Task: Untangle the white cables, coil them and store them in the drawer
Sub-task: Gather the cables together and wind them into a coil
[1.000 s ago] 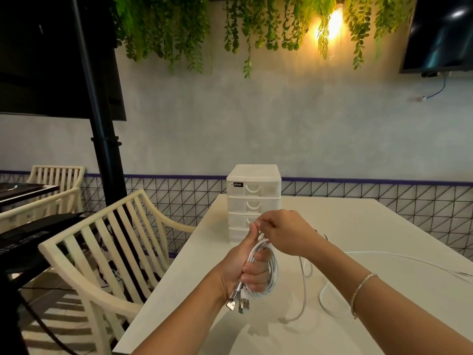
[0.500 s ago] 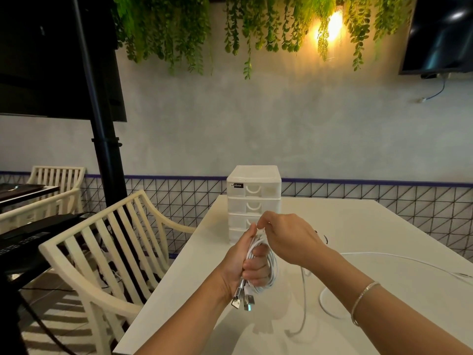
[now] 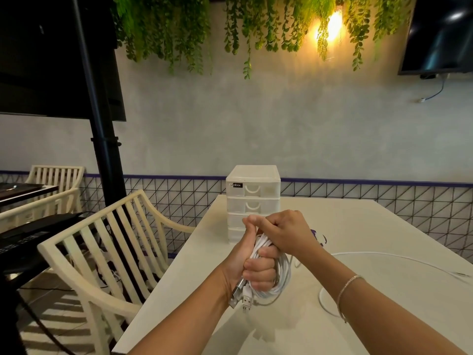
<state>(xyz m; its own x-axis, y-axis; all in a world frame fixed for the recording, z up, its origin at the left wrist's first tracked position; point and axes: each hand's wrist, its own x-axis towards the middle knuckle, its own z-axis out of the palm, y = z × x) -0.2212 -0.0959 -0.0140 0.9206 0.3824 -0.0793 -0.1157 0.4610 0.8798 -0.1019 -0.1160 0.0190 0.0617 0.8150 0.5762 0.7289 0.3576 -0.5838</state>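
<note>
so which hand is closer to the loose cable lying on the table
Right. The right hand is above the coil, on the side where the loose white cable trails across the table. The left hand grips the coil farther left.

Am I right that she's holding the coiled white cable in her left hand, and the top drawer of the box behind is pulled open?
Not quite. The head view shows the left hand gripping the coiled white cable, but the top drawer of the drawer box is closed, flush with those below.
</note>
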